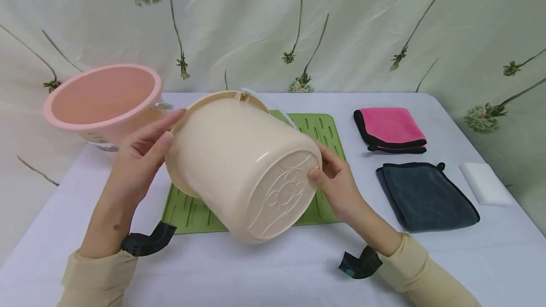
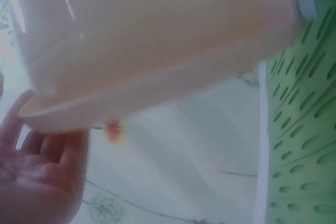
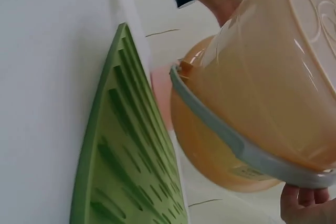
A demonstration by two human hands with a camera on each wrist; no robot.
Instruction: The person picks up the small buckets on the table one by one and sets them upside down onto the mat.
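**Beige bucket held tipped over the mat**

Here, the white table (image 1: 256,269) carries a green mat (image 1: 317,129). Above it the beige bucket (image 1: 239,165) lies sideways, base toward the camera. The left hand (image 1: 138,160) grips its rim; the right hand (image 1: 337,179) seemingly holds the base edge, fingers mostly hidden.

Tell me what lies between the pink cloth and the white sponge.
Nothing lies there. In the head view the stretch of white table between the pink cloth and the white sponge is bare.
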